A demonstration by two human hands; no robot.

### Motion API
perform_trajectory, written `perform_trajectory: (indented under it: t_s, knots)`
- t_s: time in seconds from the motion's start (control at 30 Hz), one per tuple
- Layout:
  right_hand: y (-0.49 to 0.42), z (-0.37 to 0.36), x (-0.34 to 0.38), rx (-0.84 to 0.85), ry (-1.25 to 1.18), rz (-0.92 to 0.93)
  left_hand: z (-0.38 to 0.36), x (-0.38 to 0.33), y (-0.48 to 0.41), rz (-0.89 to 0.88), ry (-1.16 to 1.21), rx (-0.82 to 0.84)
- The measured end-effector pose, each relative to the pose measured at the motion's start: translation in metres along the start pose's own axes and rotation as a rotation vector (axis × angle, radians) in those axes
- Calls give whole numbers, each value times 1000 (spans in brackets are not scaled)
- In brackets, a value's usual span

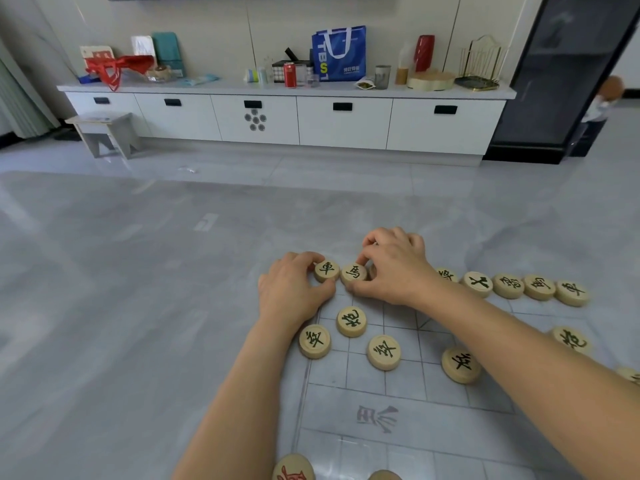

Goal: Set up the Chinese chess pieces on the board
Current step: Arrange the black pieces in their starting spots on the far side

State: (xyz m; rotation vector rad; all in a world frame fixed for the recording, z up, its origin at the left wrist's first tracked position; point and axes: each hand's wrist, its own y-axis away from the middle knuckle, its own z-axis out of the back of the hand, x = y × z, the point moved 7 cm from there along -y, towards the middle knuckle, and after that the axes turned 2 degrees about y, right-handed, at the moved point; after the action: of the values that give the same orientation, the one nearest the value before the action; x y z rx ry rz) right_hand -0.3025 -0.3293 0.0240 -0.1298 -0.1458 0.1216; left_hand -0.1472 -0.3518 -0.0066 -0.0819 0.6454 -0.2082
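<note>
A translucent chess board (360, 382) lies on the grey floor. Round wooden pieces with black characters stand on its far half. My left hand (294, 289) pinches the chariot piece (326, 270) at the far left corner. My right hand (394, 268) pinches the horse piece (354, 273) right beside it; another piece is partly hidden under its fingers. Nearer me stand a cannon piece (351, 321) and several soldier pieces (314, 341). More black pieces (507, 285) line the far row to the right. A red-lettered piece (293, 469) shows at the bottom edge.
A long white cabinet (287, 119) runs along the back wall, cluttered with a blue bag (339, 53), a red can (290, 75) and a red vase (424, 53). A small stool (105, 131) stands at the left. A dark cabinet (561, 81) stands at the right.
</note>
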Motion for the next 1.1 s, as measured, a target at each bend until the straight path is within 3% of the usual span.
perform_trajectory:
  t_s: [0.67,0.83,1.1]
  knots:
    - [0,-13,-5,74,-89,-97,0,-2,1,-2,-10,20]
    - [12,-6,-36,148,-113,-215,1,-2,1,-8,-8,24]
    - [26,-3,-46,100,-144,-183,3,4,1,55,223,-30]
